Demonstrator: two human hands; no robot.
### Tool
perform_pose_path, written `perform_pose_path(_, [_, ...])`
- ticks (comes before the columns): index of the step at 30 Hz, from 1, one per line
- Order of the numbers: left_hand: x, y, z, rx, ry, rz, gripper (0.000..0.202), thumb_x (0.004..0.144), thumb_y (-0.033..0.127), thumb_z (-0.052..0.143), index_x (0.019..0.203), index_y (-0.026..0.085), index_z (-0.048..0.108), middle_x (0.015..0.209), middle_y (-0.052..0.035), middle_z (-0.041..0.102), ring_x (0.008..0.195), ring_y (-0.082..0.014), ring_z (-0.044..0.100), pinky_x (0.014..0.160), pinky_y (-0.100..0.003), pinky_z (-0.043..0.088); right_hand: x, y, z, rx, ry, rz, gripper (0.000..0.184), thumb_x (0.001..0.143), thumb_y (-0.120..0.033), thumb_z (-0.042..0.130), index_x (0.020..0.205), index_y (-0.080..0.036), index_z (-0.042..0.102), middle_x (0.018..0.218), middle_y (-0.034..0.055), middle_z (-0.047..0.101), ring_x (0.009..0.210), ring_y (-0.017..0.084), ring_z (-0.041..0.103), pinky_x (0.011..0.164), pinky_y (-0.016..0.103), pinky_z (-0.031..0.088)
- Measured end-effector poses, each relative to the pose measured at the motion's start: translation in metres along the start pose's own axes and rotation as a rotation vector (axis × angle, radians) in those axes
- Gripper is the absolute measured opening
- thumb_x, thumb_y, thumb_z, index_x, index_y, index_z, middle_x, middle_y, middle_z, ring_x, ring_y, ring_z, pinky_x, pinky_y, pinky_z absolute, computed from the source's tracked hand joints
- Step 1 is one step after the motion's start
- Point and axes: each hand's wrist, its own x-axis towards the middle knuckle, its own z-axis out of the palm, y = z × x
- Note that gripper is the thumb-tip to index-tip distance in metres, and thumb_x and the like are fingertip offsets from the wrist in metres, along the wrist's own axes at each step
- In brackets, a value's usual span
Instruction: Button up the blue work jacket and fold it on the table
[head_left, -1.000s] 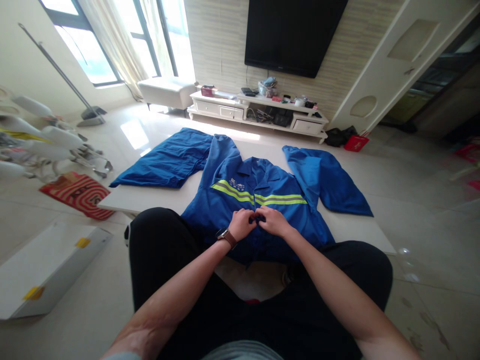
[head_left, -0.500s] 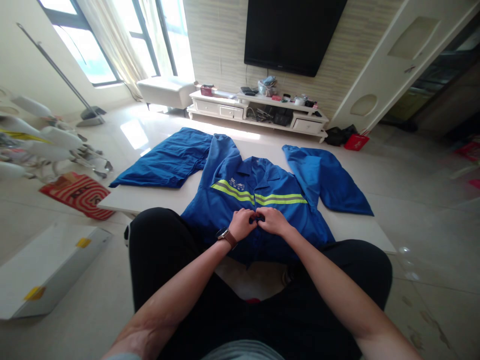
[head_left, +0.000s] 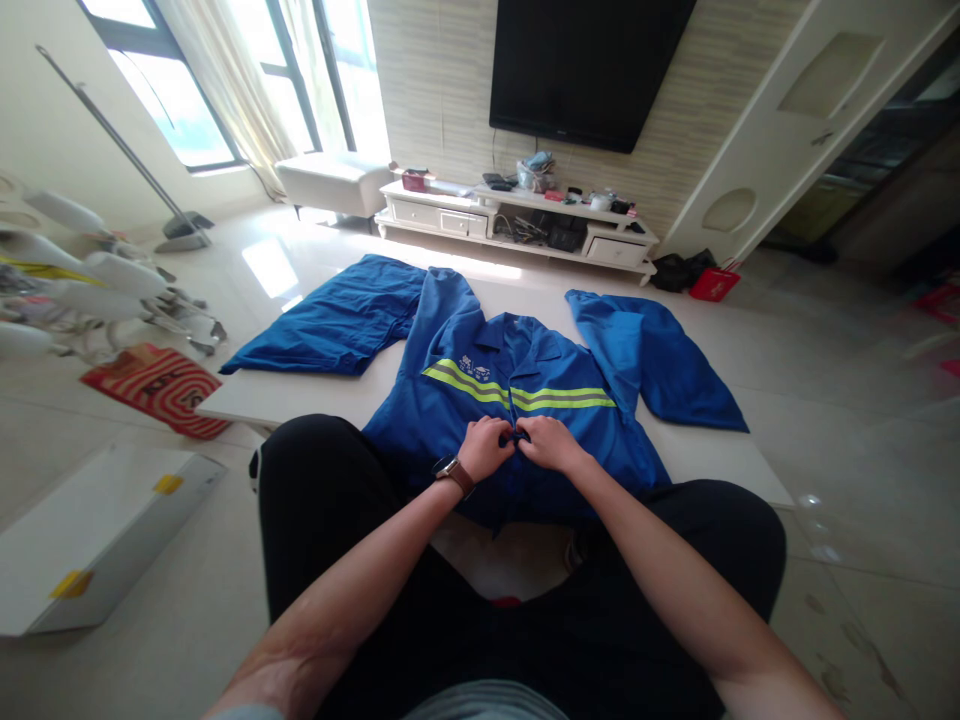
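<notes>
A blue work jacket [head_left: 442,420] with a yellow-green and grey reflective stripe lies front up, collar away from me, its lower part hanging toward my lap. My left hand [head_left: 486,449], with a watch on the wrist, pinches the jacket's front opening just below the stripe. Close beside it, my right hand [head_left: 546,443] pinches the opposite front edge, fingertips nearly meeting. Whatever small fastening may be between the fingers is hidden. Folded blue cloth [head_left: 337,315] lies by the left sleeve, and another blue piece [head_left: 679,365] lies at the right sleeve.
The jacket rests on a low white table [head_left: 300,400]. At left are a red striped bag [head_left: 161,390] and a white box [head_left: 105,535] with yellow clips. Behind stand a TV cabinet [head_left: 517,220], a pale bench [head_left: 334,183] and a red bag [head_left: 714,284].
Both hands stay on the jacket's front opening, with only a very slight shift of the fingers. The jacket lies as before.
</notes>
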Motion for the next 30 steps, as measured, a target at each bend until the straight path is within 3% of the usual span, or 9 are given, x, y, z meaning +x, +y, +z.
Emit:
perform_pose_path(10, [0.0,0.0,0.001,0.004,0.012,0.018,0.008,0.082,0.021,0.064,0.088,0.022,0.069,0.093,-0.0019,0.073,0.097,-0.0216,0.061,0.084,-0.035,0.041,0.0,0.005,-0.003,0.035,-0.032,-0.015,0.028,0.091,-0.027,0.052,0.113,-0.029,0.07,0.115,0.0036,0.074,0.103,0.023,0.069,0.081,0.029,0.045])
perform_pose_path(19, [0.0,-0.001,0.002,0.005,0.007,0.013,0.012,0.083,0.021,0.065,0.092,0.022,0.071,0.094,-0.0015,0.074,0.098,-0.0213,0.061,0.085,-0.035,0.041,0.004,0.015,-0.004,0.122,-0.085,-0.085,0.029,0.094,-0.023,0.049,0.114,-0.025,0.07,0.114,0.0054,0.074,0.104,0.022,0.067,0.081,0.025,0.043])
perform_pose_path(25, [0.0,-0.001,0.002,-0.006,0.008,0.013,0.01,0.083,0.022,0.065,0.092,0.022,0.071,0.093,-0.0013,0.074,0.097,-0.0214,0.061,0.085,-0.035,0.041,0.005,0.018,0.001,0.178,-0.061,-0.101,0.026,0.091,-0.02,0.053,0.111,-0.022,0.071,0.108,0.0065,0.075,0.1,0.021,0.068,0.08,0.024,0.043])
perform_pose_path(30, [0.0,0.0,0.001,-0.005,0.004,0.007,0.009,0.083,0.021,0.065,0.09,0.021,0.07,0.094,-0.0018,0.074,0.098,-0.0214,0.061,0.086,-0.035,0.041,0.005,0.02,0.004,0.204,-0.029,-0.118,0.024,0.089,-0.028,0.06,0.11,-0.021,0.07,0.105,0.0067,0.075,0.096,0.021,0.069,0.076,0.024,0.042])
